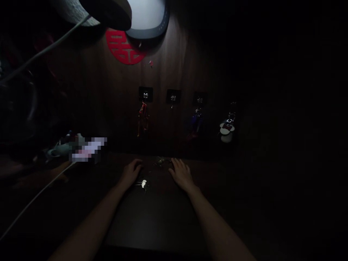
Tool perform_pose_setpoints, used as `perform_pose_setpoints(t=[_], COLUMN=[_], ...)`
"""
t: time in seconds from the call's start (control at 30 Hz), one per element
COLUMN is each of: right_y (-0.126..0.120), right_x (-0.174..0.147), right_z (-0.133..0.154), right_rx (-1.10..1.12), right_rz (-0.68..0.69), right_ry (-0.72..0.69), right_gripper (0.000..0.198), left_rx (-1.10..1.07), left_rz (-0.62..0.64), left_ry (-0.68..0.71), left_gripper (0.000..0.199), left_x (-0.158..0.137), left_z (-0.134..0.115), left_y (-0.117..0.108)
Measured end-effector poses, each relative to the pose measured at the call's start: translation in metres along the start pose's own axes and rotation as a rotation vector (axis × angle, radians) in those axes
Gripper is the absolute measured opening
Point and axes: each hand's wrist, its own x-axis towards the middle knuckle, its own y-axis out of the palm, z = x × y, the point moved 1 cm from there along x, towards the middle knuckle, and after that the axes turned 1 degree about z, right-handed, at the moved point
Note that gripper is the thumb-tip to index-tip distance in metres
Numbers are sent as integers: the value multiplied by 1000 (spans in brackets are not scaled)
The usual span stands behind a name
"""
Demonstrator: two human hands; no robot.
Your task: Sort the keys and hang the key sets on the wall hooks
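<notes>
In dim light my left hand point(132, 172) rests on the dark tabletop point(152, 221), its fingers loosely curved and nothing visible in them. My right hand point(181, 172) lies flat across from it, palm down with fingers stretched out. Just beside the right fingertips, between both hands, is a small metallic bunch point(160, 161) that looks like keys. Nearer to me, close to my left wrist, lies another key bunch point(144, 184) with a bright white tag. Darkness blurs the details of both bunches.
Along the wooden back panel are hooks point(173, 97); a red-and-gold tassel point(143, 116), a blue hanging item point(196, 121) and a white charm with a red bow point(226, 131) hang there. Above are a lamp point(146, 21) and a red paper-cut point(126, 50). A white cable point(40, 197) runs left.
</notes>
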Motion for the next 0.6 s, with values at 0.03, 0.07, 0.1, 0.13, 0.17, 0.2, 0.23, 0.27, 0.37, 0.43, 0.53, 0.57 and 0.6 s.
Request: perform_pose_setpoints(t=[0.03,0.07,0.1,0.13,0.17,0.2,0.23,0.27,0.37,0.43,0.53,0.57,0.6], right_y=[0,0,0,-1,-3,-4,-5,-6,-7,-8,-10,-11,-12], right_x=[0,0,0,-1,-2,-3,-3,-4,-6,-7,-9,-11,-12], right_z=[0,0,1,2,3,4,4,4,3,4,9,11,13], right_rx=[0,5,13,25,43,64,89,121,254,355,467,487,498], right_rz=[21,35,40,41,41,40,38,37,45,70,117,128,136], right_ry=[-10,-24,-40,-57,-75,-96,-121,-148,-225,-280,-357,-367,-363], right_gripper=[43,40,37,35,32,29,26,24,19,17,18,19,19], left_rx=[2,4,5,5,5,4,5,6,15,24,62,81,100], left_rz=[1,3,8,16,23,29,35,44,75,98,130,140,152], left_ry=[-1,-3,-4,-2,7,19,35,54,123,182,282,314,345], left_gripper=[25,25,24,24,24,24,24,24,24,23,22,22,22], left_x=[0,0,-1,-1,-1,-2,-2,-3,-6,-9,-13,-14,-15], left_z=[0,-1,-2,-2,-3,-4,-5,-6,-11,-16,-24,-27,-28], left_y=[0,-1,-1,-1,-1,-1,0,0,1,1,2,2,3])
